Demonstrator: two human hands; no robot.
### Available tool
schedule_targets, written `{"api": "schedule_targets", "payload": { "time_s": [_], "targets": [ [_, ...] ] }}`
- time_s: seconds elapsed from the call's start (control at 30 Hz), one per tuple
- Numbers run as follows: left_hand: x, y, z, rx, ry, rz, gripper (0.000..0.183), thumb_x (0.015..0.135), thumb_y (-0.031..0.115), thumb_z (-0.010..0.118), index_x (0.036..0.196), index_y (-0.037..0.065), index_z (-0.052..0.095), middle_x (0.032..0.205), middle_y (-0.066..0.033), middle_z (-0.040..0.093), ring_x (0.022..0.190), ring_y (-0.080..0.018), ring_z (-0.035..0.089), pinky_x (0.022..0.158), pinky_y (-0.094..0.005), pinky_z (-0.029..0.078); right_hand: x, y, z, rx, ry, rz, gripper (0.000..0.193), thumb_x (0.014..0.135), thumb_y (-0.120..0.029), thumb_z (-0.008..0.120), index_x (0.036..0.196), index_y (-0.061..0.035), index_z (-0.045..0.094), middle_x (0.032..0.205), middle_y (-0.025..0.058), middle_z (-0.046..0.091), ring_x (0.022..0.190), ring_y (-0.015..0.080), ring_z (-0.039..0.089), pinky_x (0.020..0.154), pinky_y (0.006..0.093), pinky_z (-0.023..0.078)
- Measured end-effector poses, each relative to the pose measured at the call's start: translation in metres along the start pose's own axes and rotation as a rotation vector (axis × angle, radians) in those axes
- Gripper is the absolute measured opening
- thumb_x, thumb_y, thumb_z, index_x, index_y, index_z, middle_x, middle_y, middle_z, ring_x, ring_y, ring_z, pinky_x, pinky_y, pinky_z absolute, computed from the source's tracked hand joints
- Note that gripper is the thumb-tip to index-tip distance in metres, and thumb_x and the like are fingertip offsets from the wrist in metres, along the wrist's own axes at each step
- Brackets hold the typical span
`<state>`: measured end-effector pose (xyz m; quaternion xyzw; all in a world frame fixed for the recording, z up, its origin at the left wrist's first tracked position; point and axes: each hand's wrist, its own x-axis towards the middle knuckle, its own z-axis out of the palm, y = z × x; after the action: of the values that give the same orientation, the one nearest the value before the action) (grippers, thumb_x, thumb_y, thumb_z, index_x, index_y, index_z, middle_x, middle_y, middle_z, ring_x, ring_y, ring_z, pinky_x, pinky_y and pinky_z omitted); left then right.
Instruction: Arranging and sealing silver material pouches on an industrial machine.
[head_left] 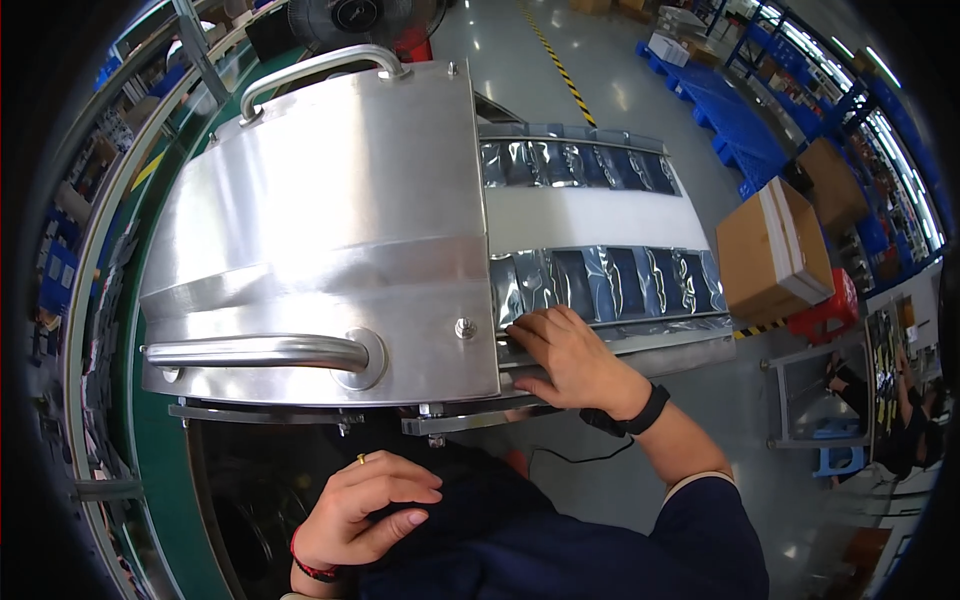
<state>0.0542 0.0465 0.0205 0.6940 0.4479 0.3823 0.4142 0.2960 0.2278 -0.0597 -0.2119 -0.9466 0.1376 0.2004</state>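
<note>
Closest in, the left hand (365, 512) sits loosely curled against dark cloth (500, 530) at the person's front — fingers bent in, thumb tucked along them, nothing gripped, ring on one finger and a red band at the wrist. A bit further out, the right hand (565, 355) lies flat, fingers spread, pressing on the near edge of the silver film (600, 285) where it meets the metal rail (640, 345); it isn't grasping anything, just resting on top. Black band on that wrist. The film runs out from under the steel cover (320, 230) to the right, with a white strip (590, 220) across its middle and another shiny band beyond. The cover has a handle (260, 352) on the near side and one at the far side (320, 70). Further off — a cardboard box (772, 250) on the floor, blue pallets (730, 110) past it.
</note>
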Motion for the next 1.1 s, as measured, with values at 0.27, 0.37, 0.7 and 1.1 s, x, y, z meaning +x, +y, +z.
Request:
{"api": "schedule_targets", "payload": {
  "time_s": [0.27,0.37,0.7,1.1],
  "targets": [
    [-0.036,0.009,-0.033,0.135,0.43,-0.007,0.011,0.072,0.002,0.064,0.083,0.001,0.064,0.089,-0.0121,0.064,0.082,-0.0222,0.061,0.072,-0.0294,0.046,0.046,-0.012,-0.065,0.032,0.098,0.02,0.04,0.071,-0.01,0.064,0.108,0.0021,0.055,0.095,0.0175,0.058,0.09,0.0324,0.055,0.081,0.039,0.042],
    [-0.057,0.011,-0.034,0.049,0.549,-0.003,0.011,0.072,0.0,0.063,0.083,0.001,0.064,0.089,-0.0125,0.064,0.083,-0.0223,0.061,0.074,-0.0293,0.046,0.114,-0.056,-0.1,0.113,0.101,-0.185,0.037,0.075,-0.015,0.063,0.107,0.0038,0.055,0.094,0.0186,0.059,0.088,0.0333,0.056,0.079,0.0393,0.044],
    [-0.144,0.011,-0.029,0.103,0.886,-0.045,0.011,0.076,0.0,0.062,0.086,0.0,0.064,0.086,-0.0112,0.064,0.082,-0.0205,0.061,0.074,-0.0286,0.046,0.274,-0.189,-0.001,0.245,-0.864,0.051,0.045,0.084,-0.027,0.058,0.105,0.0093,0.042,0.075,0.0223,0.058,0.061,0.0291,0.06,0.049,0.0363,0.048],
    [-0.097,0.005,-0.075,0.873,1.248,-0.02,0.051,0.074,0.016,0.067,0.121,0.006,0.049,0.134,-0.0202,0.035,0.126,-0.0385,0.032,0.1,-0.0443,0.029,0.219,-0.154,-0.102,0.005,-0.469,-0.228,0.028,0.078,-0.021,0.062,0.087,0.0003,0.045,0.075,0.0243,0.056,0.075,0.0427,0.056,0.063,0.0439,0.044]
  ]
}}
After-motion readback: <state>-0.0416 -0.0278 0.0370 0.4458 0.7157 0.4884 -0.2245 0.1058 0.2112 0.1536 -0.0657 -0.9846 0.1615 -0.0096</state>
